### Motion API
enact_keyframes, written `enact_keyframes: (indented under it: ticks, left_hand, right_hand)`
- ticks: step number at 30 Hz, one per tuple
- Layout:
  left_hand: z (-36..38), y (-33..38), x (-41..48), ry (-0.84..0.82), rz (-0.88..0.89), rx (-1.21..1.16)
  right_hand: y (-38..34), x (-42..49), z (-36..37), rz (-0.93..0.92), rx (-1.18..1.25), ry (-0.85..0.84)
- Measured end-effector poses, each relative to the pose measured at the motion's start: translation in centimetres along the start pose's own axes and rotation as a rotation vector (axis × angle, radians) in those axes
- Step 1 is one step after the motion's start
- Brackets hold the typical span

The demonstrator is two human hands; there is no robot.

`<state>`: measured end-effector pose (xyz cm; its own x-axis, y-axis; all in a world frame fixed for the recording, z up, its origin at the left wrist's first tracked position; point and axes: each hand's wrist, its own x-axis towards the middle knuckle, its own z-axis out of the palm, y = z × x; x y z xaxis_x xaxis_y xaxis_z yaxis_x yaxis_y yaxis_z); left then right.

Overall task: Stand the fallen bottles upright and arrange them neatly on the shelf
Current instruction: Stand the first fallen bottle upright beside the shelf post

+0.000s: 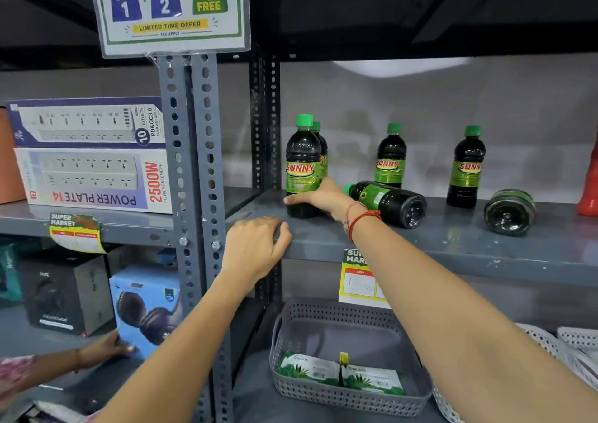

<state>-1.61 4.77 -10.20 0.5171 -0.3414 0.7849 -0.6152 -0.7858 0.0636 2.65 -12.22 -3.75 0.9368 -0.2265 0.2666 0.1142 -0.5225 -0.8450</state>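
Dark bottles with green caps and green "SUNNY" labels stand on the grey shelf (453, 238). My right hand (320, 197) grips the base of the upright front-left bottle (302, 160), with another upright bottle (322, 150) right behind it. Two more stand upright, one at the middle (391, 157) and one to the right (467, 167). A fallen bottle (388, 201) lies just right of my wrist, base toward me. A second fallen bottle (508, 210) lies farther right, base toward me. My left hand (255, 244) rests curled on the shelf's front edge.
A perforated steel post (194, 163) divides the bays; power-strip boxes (94, 176) are stacked to its left. Below sit a grey basket (349, 312) with sachets, white baskets (550, 341), and a blue headphone box (145, 306) touched by another person's hand (106, 346). A red object (590, 186) stands far right.
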Motion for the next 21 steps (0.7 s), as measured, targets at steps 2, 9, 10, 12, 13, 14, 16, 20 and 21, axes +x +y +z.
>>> enact_keyframes:
  ticks: [2,9,10,12,13,14,16,20,21]
  left_hand:
    - [-0.1,-0.1,-0.6,0.032,-0.051,0.019]
    - [-0.3,0.3,-1.1,0.028,-0.095,0.042]
    - [-0.3,0.3,-1.2,0.035,-0.089,0.047]
    - [-0.4,0.2,-1.3,0.054,-0.078,0.051]
    - [-0.5,0.3,-1.3,0.061,-0.076,0.051]
    - [-0.6,0.4,-1.3,0.066,-0.074,0.049]
    - [-0.7,0.5,-1.3,0.068,-0.069,0.044]
    - [-0.8,0.5,-1.4,0.071,-0.066,0.042]
    - [-0.8,0.5,-1.4,0.070,-0.064,0.042]
  right_hand:
    - [-0.3,-0.4,0.4,-0.005,-0.088,0.047]
    - [-0.8,-3.4,1.2,-0.090,-0.168,0.082]
    - [-0.9,-3.9,1.3,-0.103,-0.181,0.082]
    - [-1.0,-4.6,1.5,-0.125,-0.215,0.080]
    - [-1.0,-4.9,1.6,-0.133,-0.228,0.081]
    - [-1.0,-5.1,1.6,-0.141,-0.237,0.081]
    - [-1.0,-5.4,1.5,-0.149,-0.241,0.077]
    - [-1.2,-5.5,1.4,-0.142,-0.265,0.058]
    - [-1.3,-5.5,1.5,-0.138,-0.268,0.059]
